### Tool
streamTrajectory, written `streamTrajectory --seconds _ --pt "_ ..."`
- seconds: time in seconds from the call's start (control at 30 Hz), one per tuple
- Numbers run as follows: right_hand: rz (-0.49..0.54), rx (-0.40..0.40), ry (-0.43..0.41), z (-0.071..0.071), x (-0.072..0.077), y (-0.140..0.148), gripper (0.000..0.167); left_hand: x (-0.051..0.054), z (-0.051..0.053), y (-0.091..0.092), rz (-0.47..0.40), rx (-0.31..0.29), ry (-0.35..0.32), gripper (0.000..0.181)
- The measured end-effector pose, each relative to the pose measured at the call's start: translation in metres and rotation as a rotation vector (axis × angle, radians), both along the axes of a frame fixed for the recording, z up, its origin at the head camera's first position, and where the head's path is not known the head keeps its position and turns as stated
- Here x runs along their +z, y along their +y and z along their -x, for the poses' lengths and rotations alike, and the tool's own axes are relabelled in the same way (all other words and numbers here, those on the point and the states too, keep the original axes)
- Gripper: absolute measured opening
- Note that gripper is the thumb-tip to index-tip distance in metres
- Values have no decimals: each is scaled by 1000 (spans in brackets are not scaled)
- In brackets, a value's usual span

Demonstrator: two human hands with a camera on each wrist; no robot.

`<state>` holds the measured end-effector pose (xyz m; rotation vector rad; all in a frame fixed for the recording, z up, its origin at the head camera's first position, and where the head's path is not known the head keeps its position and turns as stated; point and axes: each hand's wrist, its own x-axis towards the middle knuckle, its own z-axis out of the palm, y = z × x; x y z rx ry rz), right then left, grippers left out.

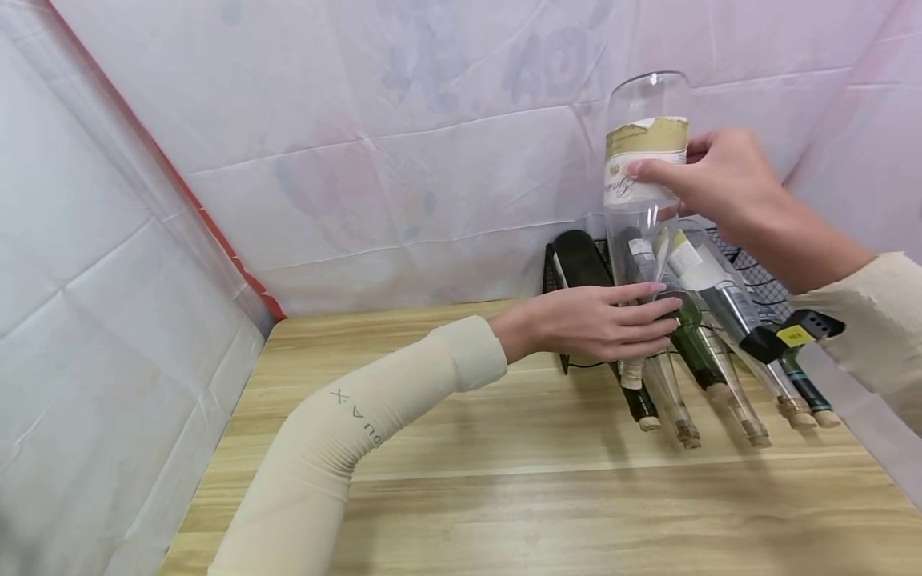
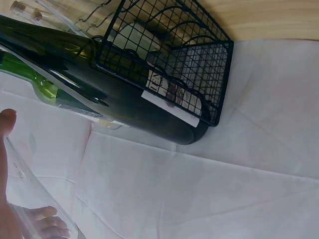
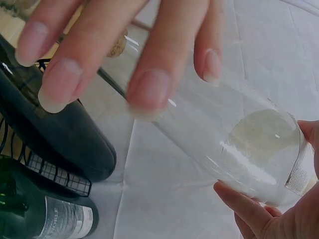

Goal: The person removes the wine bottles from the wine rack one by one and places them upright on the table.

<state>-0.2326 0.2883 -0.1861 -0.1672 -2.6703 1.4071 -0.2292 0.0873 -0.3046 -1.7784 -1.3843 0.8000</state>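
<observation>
My right hand (image 1: 749, 196) grips a clear labelled bottle (image 1: 647, 164) near its base, and the bottle is upside down with its corked neck low. Beside the bottle's lower part, my left hand (image 1: 594, 324) holds its fingers extended; whether they touch the glass I cannot tell. The right wrist view shows the clear bottle (image 3: 199, 134) slanting, my right hand (image 3: 284, 219) around its base and the left hand's fingers (image 3: 124, 59) spread over the neck end. In the left wrist view, the bottle (image 2: 37, 194) is at the lower left, by my thumb (image 2: 6, 124).
A black wire rack (image 1: 553, 276) at the back right holds several slanted bottles, corks toward the wooden table's (image 1: 461, 480) front. A dark bottle (image 2: 134, 99) sticks out past the rack's mesh end (image 2: 204, 69). White sheeting (image 1: 403, 184) hangs behind and at the sides.
</observation>
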Motion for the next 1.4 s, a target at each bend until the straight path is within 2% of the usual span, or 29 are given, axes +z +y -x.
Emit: streamTrajectory --seconds 0.3,0.63,0.83,0.93,1.13,1.3,1.4 --pt "66 15 -14 4 -4 -3 56 -2 1 -3 -10 -35 33 60" --pt "123 60 3 6 -5 -9 55 8 1 -9 23 -39 40 58" --pt "44 87 0 8 -8 -13 84 6 -1 -11 34 -53 52 59" --pt "35 116 -11 9 -11 -16 90 3 -2 -12 6 -80 55 59" --pt "111 225 1 8 -17 -22 85 -1 -6 -13 -51 -101 64 58" --pt "63 291 -25 6 -18 -18 86 -2 -10 -13 -66 -92 42 59" --pt "64 301 -22 8 -21 -12 83 -3 -11 -12 -101 -117 18 57"
